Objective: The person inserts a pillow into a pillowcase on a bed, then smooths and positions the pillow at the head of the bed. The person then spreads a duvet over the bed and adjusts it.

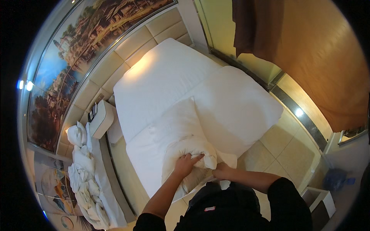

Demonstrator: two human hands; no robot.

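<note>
A white pillow (pixel 180 115) lies at the near edge of a bed made up with a white sheet (pixel 162 75). White fabric, apparently a pillowcase (pixel 173 147), is bunched in a thick fold around the pillow's near end. My left hand (pixel 185 165) grips this fold from above, its fingers pressed into the cloth. To its right, my right hand (pixel 222 171) has its fingers closed on the fabric's edge, close to my body. The cloth hides some fingertips of both hands.
A nightstand (pixel 103 118) with a dark device separates this bed from a second bed (pixel 107 184) heaped with crumpled white bedding (pixel 83 173). Brown curtains (pixel 303 52) hang at the right. Below them are a blue plastic item (pixel 335 179) and a white open-topped box (pixel 326 199).
</note>
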